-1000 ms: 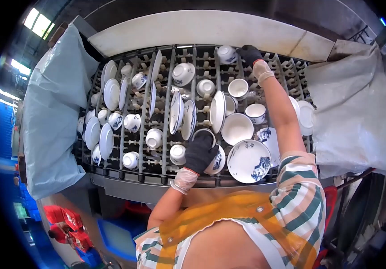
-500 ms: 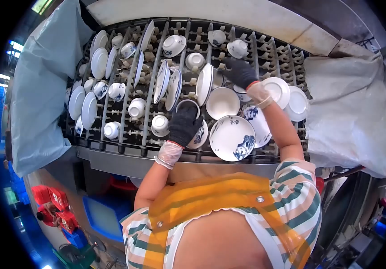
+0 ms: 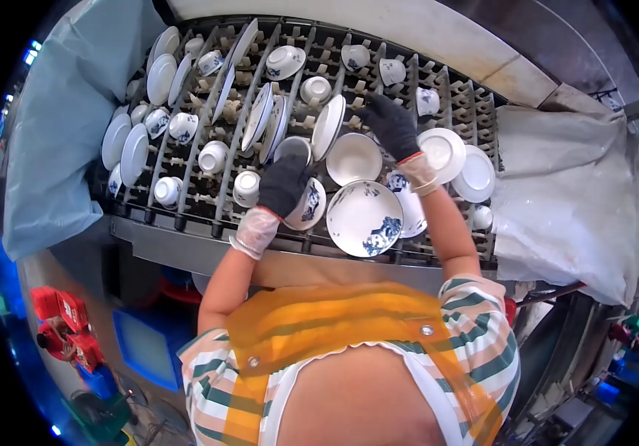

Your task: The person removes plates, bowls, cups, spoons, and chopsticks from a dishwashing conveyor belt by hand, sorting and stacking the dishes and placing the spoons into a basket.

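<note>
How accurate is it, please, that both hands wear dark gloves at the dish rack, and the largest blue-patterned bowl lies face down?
Nearly: the largest bowl lies face up, as the head view shows. The left hand and right hand do wear dark gloves at the dish rack.

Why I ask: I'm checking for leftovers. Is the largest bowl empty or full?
Empty: the largest bowl faces the camera, showing its bare white inside and blue pattern.

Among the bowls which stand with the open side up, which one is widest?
The shallow bowl with the blue pattern inside, just in front of the plain white bowl. That neighbour is clearly narrower and shows no pattern inside.
</note>
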`<action>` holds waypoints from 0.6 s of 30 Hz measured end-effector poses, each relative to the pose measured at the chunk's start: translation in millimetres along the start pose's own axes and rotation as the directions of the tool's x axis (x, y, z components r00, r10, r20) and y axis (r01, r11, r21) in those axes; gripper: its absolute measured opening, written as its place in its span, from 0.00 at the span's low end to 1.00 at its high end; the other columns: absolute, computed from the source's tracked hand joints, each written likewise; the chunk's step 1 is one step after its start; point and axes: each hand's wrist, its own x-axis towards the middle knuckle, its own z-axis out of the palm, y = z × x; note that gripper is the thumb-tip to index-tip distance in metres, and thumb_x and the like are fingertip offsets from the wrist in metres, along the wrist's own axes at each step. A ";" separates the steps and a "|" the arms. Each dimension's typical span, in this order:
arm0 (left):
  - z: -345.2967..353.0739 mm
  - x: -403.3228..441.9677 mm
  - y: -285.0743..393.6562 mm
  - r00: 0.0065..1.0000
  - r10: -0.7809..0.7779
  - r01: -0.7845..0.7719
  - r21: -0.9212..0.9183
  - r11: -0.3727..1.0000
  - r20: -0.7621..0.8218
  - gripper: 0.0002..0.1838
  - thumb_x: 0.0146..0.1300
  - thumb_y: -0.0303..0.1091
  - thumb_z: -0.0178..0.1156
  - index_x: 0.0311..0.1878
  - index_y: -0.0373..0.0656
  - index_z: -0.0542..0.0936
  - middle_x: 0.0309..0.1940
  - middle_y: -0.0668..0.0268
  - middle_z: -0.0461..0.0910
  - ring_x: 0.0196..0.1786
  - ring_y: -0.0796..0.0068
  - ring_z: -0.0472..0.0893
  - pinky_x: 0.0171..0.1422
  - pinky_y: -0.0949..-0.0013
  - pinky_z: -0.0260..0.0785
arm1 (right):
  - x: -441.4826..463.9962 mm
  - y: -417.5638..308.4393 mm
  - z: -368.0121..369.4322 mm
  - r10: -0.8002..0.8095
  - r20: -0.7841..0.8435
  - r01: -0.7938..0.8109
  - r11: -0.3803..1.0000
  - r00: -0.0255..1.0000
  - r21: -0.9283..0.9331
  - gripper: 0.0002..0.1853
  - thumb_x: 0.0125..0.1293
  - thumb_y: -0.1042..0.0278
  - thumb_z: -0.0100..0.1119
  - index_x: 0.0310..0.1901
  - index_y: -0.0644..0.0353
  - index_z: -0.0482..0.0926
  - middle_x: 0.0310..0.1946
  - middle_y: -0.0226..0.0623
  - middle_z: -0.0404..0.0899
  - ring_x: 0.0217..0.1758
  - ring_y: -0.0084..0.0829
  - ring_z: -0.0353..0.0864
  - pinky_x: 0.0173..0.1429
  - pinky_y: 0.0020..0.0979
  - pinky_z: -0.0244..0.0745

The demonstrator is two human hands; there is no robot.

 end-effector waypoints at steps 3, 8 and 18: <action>-5.6 23.5 15.8 0.981 -0.065 0.043 0.119 0.992 0.183 0.09 0.60 0.38 0.55 0.34 0.43 0.77 0.29 0.55 0.78 0.35 0.51 0.78 0.42 0.53 0.69 | 5.2 -33.1 44.0 -0.116 -0.116 0.116 0.993 0.986 -0.011 0.39 0.48 0.48 0.68 0.62 0.50 0.65 0.45 0.51 0.79 0.49 0.48 0.79 0.51 0.41 0.74; -14.9 18.5 12.9 0.976 -0.062 0.046 0.081 0.996 0.210 0.08 0.60 0.37 0.55 0.35 0.45 0.78 0.32 0.57 0.78 0.37 0.52 0.78 0.44 0.54 0.69 | 49.4 -36.6 41.1 0.079 0.168 -0.092 0.993 0.983 0.068 0.38 0.43 0.55 0.67 0.58 0.56 0.65 0.46 0.53 0.78 0.50 0.52 0.78 0.53 0.43 0.73; -42.7 18.9 5.9 0.997 0.004 0.003 -0.087 0.996 0.077 0.13 0.62 0.43 0.54 0.40 0.45 0.80 0.35 0.55 0.81 0.41 0.53 0.79 0.46 0.56 0.71 | 98.5 -67.4 -54.3 -0.634 0.320 0.691 0.510 0.704 -0.512 0.10 0.46 0.69 0.59 0.32 0.43 0.83 0.29 0.31 0.82 0.39 0.35 0.81 0.60 0.45 0.64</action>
